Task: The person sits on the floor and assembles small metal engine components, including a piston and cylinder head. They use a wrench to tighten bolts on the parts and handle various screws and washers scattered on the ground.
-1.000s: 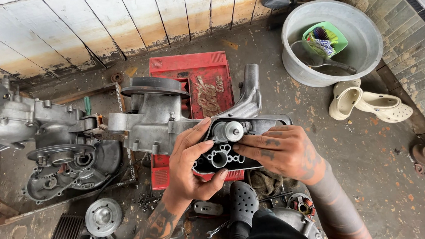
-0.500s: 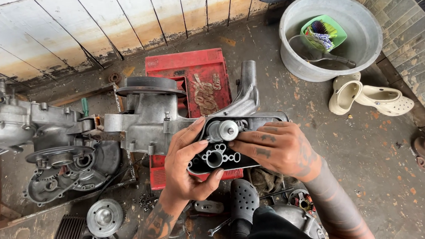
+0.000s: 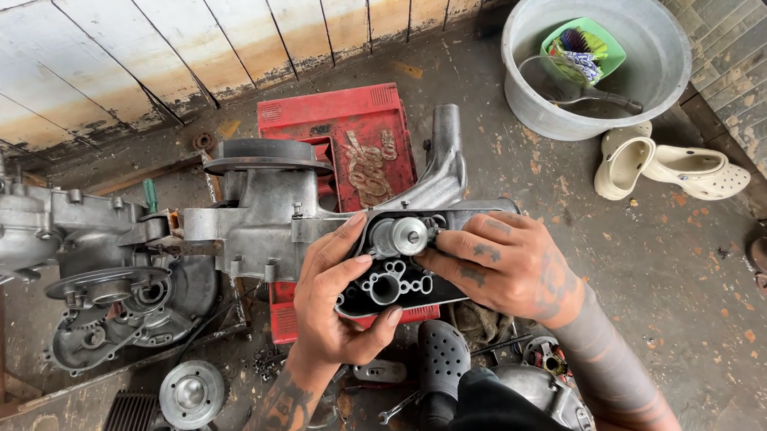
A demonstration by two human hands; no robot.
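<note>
Both hands grip black engine cover point(image 3: 397, 283), held over red crate point(image 3: 353, 134). Left hand point(image 3: 339, 288) clasps lower-left edge, thumb underneath; right hand point(image 3: 505, 263) fingers on silver hub point(image 3: 400, 236). Little changed from earlier frame. Engine casing point(image 3: 259, 212) just beside, on floor.

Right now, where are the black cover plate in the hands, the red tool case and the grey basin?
black cover plate point(image 3: 401, 283), head view, on its lower face beside the round openings.
red tool case point(image 3: 362, 134), head view, on the ribbed lid.
grey basin point(image 3: 668, 64), head view, on the inner right wall.
</note>
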